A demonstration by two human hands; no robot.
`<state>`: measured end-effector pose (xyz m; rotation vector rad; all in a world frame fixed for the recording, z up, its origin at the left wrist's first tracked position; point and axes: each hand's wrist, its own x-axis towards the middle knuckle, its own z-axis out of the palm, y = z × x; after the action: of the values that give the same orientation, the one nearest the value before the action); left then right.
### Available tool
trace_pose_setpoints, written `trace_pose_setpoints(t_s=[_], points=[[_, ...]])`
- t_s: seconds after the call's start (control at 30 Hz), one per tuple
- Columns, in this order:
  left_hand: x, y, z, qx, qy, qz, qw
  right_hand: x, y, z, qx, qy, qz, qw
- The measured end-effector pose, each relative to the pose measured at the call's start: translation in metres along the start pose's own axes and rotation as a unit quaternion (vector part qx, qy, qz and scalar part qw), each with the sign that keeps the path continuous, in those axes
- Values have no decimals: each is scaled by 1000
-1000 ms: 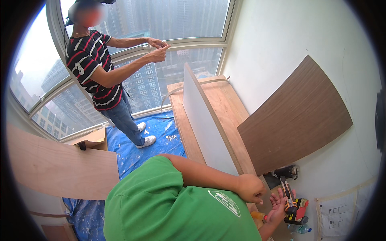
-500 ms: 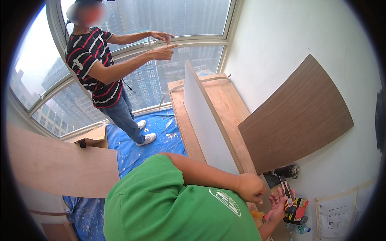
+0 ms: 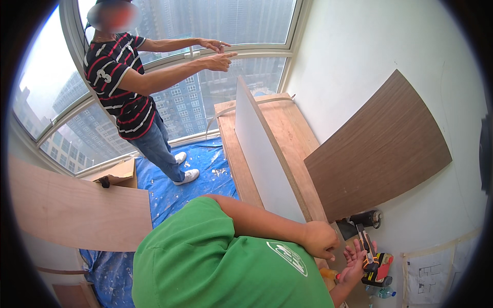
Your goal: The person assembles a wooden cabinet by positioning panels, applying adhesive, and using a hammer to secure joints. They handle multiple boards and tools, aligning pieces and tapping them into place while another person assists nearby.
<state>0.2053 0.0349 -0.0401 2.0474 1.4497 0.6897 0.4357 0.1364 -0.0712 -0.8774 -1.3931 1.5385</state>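
Observation:
My left hand [image 3: 321, 240] reaches across from the left, wrist bent, fingers curled in; what they hold, if anything, is hidden. It is beside the near end of a white-faced panel [image 3: 264, 161], which stands on its long edge on a plywood surface [image 3: 287, 123]. Lower right, my right hand [image 3: 352, 269] is turned palm up. An orange-and-black utility knife [image 3: 367, 255] lies across it, with fingertips showing on both sides. Between my hands and my green shirt, a yellow-orange object [image 3: 328, 273] with a red end is partly hidden.
Another person [image 3: 126, 84] stands by the windows with both arms stretched out over the panel. A brown wood-grain sheet [image 3: 382, 149] leans against the right wall. Bottles [image 3: 381, 292] and tools cluster below it. Blue sheeting [image 3: 190, 159] covers the floor; a plywood sheet [image 3: 82, 208] is at left.
The other person's hands have shifted slightly to the right, one finger still pointing. My two hands and the knife look unchanged.

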Motion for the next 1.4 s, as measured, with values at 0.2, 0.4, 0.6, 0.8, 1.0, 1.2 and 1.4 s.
trace_pose_setpoints(t_s=[0.2, 0.4, 0.6, 0.8, 1.0, 1.2, 1.4], points=[[0, -2, -1, 0, 6, 4, 1000, 1, -2, 3, 2, -2, -5, 1000], [2, -4, -2, 2, 13, 20, 1000, 3, -5, 3, 5, -1, -5, 1000], [3, -5, -4, -2, 9, 17, 1000, 3, -5, 4, 8, 9, -5, 1000], [3, -4, -6, 5, 8, 18, 1000, 4, -8, 4, 3, -4, 0, 1000], [4, -5, -5, 5, 8, 19, 1000, 4, -5, 4, 3, -2, 2, 1000], [4, -4, -4, 9, 8, 16, 1000, 4, -1, 2, 5, 1, 2, 1000], [6, -3, -5, 10, 3, 8, 1000, 7, 2, 1, 2, 6, 8, 1000]])
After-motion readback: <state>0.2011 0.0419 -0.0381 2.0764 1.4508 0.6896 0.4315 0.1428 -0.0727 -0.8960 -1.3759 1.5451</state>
